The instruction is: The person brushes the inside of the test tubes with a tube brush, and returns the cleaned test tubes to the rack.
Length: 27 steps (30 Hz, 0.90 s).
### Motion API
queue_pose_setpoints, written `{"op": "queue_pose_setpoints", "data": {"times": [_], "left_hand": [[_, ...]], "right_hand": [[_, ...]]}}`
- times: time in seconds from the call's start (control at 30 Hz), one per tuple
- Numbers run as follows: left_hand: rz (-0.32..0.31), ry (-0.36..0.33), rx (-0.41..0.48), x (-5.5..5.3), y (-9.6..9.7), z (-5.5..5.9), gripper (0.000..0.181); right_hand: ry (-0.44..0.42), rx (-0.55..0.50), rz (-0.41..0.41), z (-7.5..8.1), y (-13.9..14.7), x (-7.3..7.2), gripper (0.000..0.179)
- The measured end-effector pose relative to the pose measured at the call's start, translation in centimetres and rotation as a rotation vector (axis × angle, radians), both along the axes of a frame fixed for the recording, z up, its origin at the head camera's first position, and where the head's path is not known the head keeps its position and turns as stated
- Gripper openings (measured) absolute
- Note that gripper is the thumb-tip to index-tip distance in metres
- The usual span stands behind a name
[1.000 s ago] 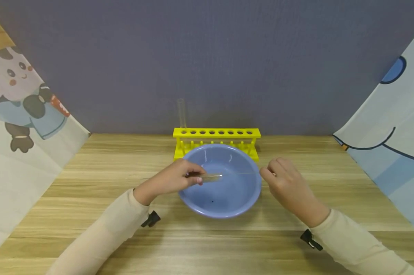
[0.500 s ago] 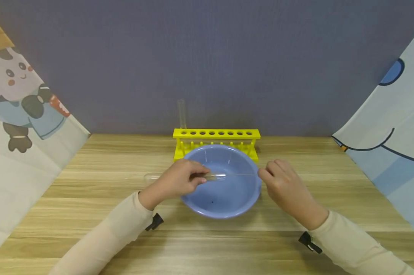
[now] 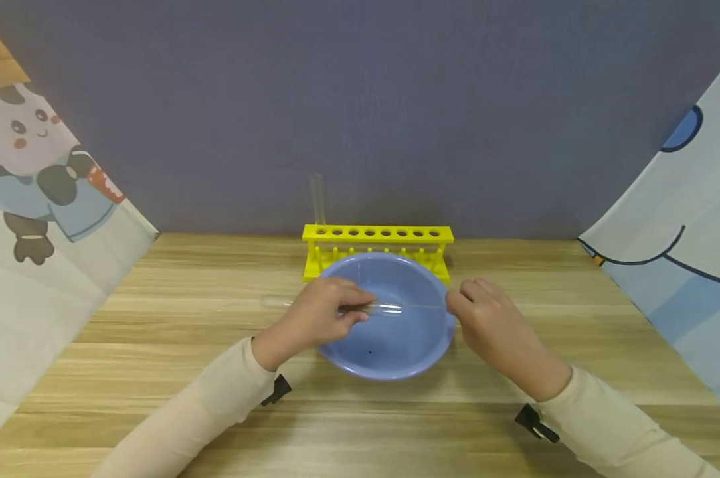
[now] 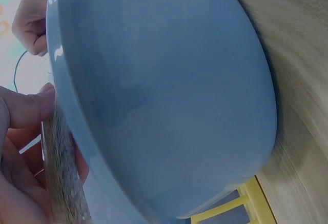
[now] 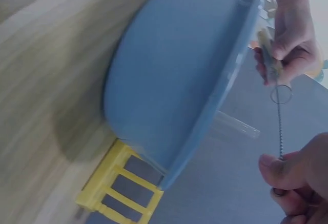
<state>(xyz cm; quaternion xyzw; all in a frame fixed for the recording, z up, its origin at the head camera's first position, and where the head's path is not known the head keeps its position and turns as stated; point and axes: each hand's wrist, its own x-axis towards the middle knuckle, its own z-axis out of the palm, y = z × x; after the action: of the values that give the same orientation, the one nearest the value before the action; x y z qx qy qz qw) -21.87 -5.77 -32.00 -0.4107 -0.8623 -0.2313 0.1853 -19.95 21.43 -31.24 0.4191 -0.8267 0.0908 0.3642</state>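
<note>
My left hand (image 3: pixel 324 315) grips a clear glass test tube (image 3: pixel 390 309) lying nearly level above the blue basin (image 3: pixel 390 348). The tube's far end sticks out on the left behind that hand, and its mouth points right. Inside the glass sit the pale bristles (image 4: pixel 64 167) of a test tube brush, seen close up in the left wrist view. From the mouth runs the brush's thin twisted wire (image 5: pixel 280 124). Its end is pinched between thumb and fingers of my right hand (image 3: pixel 491 322), over the basin's right rim. My right fingers partly hide the handle end.
Behind the basin stands a yellow test tube rack (image 3: pixel 378 234) with a row of holes and pegs. One clear test tube (image 3: pixel 317 199) stands in its leftmost hole. A grey wall (image 3: pixel 372 119) rises at the back of the wooden table (image 3: pixel 216 265).
My left hand and the test tube have moved a little to the right. My right hand has shifted slightly left. Less wire shows between the tube's mouth and my right fingers.
</note>
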Motion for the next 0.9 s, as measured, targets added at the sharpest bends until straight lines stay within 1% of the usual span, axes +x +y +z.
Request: {"op": "queue_pose_setpoints", "data": {"times": [0.1,0.27,0.5,0.67,0.9], "left_hand": [[0.01,0.01,0.025,-0.1,0.3,-0.3,0.024],[0.046,0.032,0.04,-0.1,0.8,-0.4,0.026],[0.036,0.11,0.093,-0.3,1.6,-0.7,0.026],[0.028,0.157,0.109,-0.5,1.9,-1.0,0.027],[0.025,0.208,0.117,-0.7,2.4,-1.3,0.028]], "right_hand": [[-0.025,-0.005,-0.011,0.2,-0.2,-0.1,0.033],[-0.058,-0.009,-0.016,0.4,-0.4,-0.2,0.034],[-0.139,-0.014,-0.015,0.4,-0.5,-0.3,0.037],[-0.216,-0.008,-0.032,0.5,-0.6,-0.4,0.037],[-0.354,-0.008,-0.037,0.9,-0.8,-0.8,0.034]]}}
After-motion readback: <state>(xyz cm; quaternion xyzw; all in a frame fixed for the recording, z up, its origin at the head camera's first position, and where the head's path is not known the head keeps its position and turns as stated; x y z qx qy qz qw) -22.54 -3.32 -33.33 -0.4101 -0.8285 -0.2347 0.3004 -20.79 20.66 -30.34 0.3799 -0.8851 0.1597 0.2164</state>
